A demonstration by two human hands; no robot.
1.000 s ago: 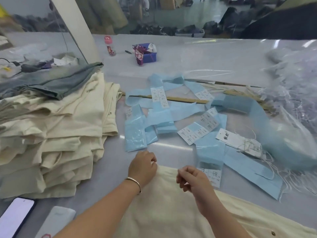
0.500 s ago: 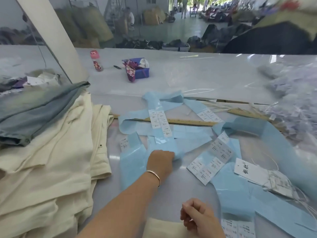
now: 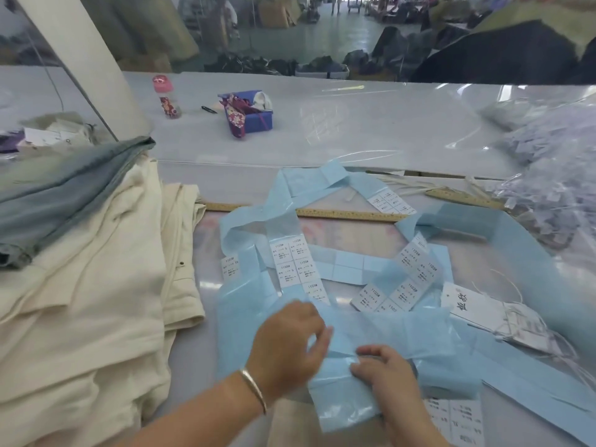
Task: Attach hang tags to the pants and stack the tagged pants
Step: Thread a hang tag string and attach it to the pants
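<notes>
Size-label strips handled at bench; pants awaiting tags.
Left hand [image 3: 287,343] and right hand [image 3: 383,371] both pinched a blue label strip [image 3: 396,330], seemingly to free one; cream pants stack [image 3: 90,301] lay left of them.

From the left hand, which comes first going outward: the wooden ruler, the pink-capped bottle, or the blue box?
1. Ruler, just beyond the left hand, mid-table.
2. Blue box, far, slightly left.
3. Pink-capped bottle, far left; nearly level with the box, so a close call.
</notes>
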